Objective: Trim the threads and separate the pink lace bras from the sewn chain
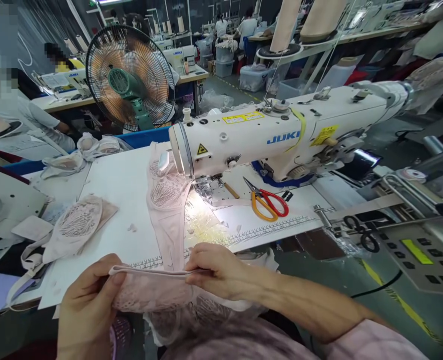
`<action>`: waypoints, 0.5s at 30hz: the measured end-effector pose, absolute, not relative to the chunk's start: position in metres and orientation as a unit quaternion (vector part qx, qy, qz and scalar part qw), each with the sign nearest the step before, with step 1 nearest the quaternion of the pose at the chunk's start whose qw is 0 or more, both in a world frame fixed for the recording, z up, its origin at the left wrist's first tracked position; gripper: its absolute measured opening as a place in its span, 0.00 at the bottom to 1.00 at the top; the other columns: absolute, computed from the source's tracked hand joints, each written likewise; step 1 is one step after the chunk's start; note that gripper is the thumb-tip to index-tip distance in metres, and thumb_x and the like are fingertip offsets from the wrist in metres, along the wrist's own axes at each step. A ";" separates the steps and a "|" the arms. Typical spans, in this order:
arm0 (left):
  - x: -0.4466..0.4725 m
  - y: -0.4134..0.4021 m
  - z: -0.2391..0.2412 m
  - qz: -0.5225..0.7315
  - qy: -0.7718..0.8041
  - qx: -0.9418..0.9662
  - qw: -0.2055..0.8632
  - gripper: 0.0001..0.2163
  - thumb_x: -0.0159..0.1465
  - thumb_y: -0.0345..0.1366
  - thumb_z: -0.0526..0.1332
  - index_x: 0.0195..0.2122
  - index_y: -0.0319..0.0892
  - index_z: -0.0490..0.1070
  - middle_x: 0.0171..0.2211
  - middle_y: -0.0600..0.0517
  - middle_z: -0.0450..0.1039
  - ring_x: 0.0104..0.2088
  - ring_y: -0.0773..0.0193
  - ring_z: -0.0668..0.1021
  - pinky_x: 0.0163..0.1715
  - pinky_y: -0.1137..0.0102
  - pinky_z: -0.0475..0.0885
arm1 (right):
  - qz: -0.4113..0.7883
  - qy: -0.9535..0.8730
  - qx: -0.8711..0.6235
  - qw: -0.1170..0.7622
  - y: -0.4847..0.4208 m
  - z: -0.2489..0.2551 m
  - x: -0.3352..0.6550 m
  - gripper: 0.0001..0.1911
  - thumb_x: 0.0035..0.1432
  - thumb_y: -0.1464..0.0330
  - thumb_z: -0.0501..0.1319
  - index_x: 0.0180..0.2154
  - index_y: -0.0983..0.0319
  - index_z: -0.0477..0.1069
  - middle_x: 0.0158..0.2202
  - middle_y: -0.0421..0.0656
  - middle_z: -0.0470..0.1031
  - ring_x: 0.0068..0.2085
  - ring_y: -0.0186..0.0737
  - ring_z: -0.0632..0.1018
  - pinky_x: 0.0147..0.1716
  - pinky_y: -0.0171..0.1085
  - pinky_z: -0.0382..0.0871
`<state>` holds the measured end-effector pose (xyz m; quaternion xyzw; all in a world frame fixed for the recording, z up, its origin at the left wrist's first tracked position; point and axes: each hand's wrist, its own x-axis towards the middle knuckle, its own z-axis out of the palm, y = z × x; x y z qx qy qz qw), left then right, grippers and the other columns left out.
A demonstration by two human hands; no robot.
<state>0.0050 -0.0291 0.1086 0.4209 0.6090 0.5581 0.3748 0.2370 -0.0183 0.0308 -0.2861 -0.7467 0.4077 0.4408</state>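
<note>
Fingers (106,266) of the left hand (88,300), at eight o'clock, and right hand (213,270), at six, pinch tight along the folded edge of a pale pink lace garment (149,295) at seven. From afar, I judge it probably continues (the join is hidden) toward the white sewing machine (244,140) at one. Scissors (263,201) lie near three.

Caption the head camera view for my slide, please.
Left hand and right hand hold a pale pink garment in front of a white JUKI sewing machine.
</note>
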 end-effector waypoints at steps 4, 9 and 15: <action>0.001 -0.029 0.104 0.554 0.614 0.418 0.377 0.07 0.40 0.31 0.74 0.20 0.44 0.78 0.22 0.56 0.74 0.24 0.65 0.72 0.23 0.72 0.65 | 0.542 -0.705 -0.286 0.357 -0.017 0.041 0.241 0.10 0.65 0.64 0.62 0.32 0.61 0.75 0.30 0.41 0.74 0.33 0.38 0.75 0.36 0.35 0.68; 0.003 -0.029 0.105 0.524 0.612 0.442 0.394 0.07 0.42 0.34 0.75 0.20 0.44 0.78 0.21 0.56 0.74 0.23 0.64 0.72 0.22 0.71 0.68 | 0.562 -0.736 -0.258 0.276 -0.011 0.052 0.247 0.08 0.64 0.69 0.59 0.32 0.62 0.75 0.31 0.41 0.75 0.33 0.38 0.75 0.34 0.34 0.67; -0.004 -0.026 0.105 0.480 0.639 0.469 0.376 0.10 0.46 0.40 0.77 0.24 0.46 0.78 0.22 0.57 0.74 0.24 0.62 0.75 0.22 0.70 0.70 | 0.459 -0.796 -0.271 0.286 -0.008 0.055 0.250 0.09 0.66 0.74 0.60 0.34 0.65 0.78 0.32 0.43 0.78 0.34 0.37 0.76 0.36 0.33 0.69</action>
